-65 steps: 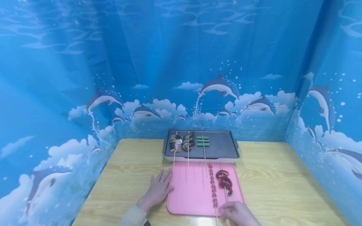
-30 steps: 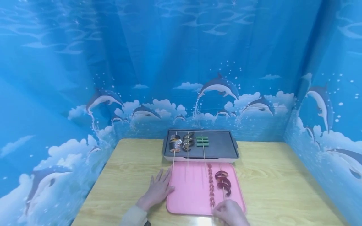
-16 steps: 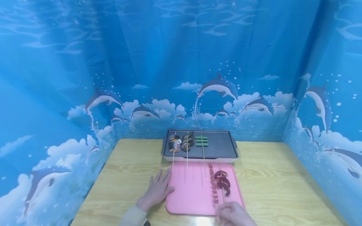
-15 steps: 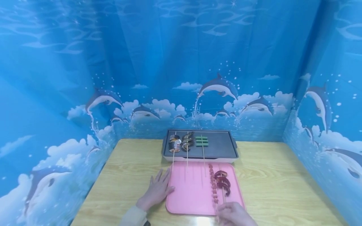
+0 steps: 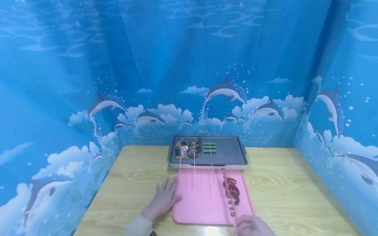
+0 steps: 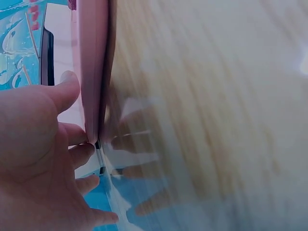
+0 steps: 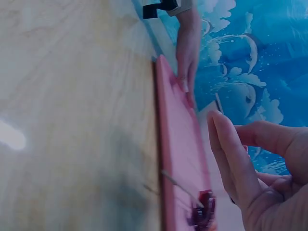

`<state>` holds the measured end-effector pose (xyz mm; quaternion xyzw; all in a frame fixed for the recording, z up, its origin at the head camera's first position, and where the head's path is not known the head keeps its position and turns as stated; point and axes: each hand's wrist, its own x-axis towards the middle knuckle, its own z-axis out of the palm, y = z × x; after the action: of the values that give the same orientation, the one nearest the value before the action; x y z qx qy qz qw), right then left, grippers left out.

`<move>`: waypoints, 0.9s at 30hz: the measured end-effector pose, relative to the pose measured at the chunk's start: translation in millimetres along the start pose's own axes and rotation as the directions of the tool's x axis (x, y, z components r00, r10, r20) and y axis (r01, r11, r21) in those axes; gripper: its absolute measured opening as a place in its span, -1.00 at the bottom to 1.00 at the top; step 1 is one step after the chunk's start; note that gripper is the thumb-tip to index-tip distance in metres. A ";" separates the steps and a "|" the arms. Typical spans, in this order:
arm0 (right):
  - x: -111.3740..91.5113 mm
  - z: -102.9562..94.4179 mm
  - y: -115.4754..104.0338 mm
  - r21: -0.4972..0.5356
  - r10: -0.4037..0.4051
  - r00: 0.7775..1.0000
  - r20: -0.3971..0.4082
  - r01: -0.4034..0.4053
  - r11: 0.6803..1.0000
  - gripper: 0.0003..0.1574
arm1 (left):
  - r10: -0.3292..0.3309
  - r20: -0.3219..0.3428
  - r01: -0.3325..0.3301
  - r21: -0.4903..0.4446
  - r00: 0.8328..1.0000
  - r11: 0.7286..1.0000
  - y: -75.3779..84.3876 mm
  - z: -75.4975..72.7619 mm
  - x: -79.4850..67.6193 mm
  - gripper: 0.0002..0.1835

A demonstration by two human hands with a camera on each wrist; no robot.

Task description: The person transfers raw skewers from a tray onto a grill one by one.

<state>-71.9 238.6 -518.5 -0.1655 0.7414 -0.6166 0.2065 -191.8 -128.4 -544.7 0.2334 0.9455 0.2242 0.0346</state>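
Observation:
My right hand [image 5: 254,225] pinches the stick of a skewer of small pinkish-red pieces [image 5: 230,202], at the near right of the pink tray [image 5: 198,206]. From the head view, that skewer crosses in front of a second skewer with dark red curled pieces [image 5: 235,193] on the tray. Whether the two touch is unclear. In the right wrist view the dark red pieces [image 7: 206,209] show low on the tray, and the fingers hide most of the held stick. My left hand [image 5: 161,200] lies with spread, straight fingers at the tray's left edge, thumb against the rim.
Behind the tray stands a flat grill pan [image 5: 228,155]. It bears a skewer of silvery fish-like chunks [image 5: 181,152], one of dark striped curled pieces [image 5: 194,149] and one of green sticks [image 5: 209,148]. Their handles reach over the tray. A dolphin-print curtain [image 5: 177,82] surrounds the wooden table [image 5: 283,190].
My right hand has shifted right with the pinkish-red skewer, which stood left of the dark red one and now overlaps it in the head view. My left hand stays at the tray's edge.

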 end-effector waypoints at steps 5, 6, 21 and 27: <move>9.0 -10.6 -26.7 -0.028 0.055 0.992 -0.115 -0.058 0.998 -0.62 | 0.002 -0.007 -0.002 -0.003 1.000 1.000 -1.9 1.1 -0.1 -0.26; 12.7 -12.8 -31.9 -0.016 0.083 0.986 -0.148 -0.087 0.996 -0.58 | -0.005 -0.006 0.005 -0.006 1.000 1.000 -1.3 0.6 0.0 -0.26; 111.8 -59.5 -45.5 0.010 0.104 0.936 -0.336 -0.107 0.994 -0.52 | -0.027 -0.004 0.027 0.003 1.000 1.000 0.1 -1.2 -1.8 -0.33; 139.3 -68.7 -44.1 0.039 0.180 0.910 -0.375 -0.179 0.983 -0.51 | -0.025 0.004 0.025 -0.003 1.000 1.000 0.2 -2.4 -1.4 -0.33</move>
<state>-227.1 218.9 -478.8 0.0250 0.7781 -0.6168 0.1164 -190.9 -129.9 -542.5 0.2219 0.9479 0.2250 0.0395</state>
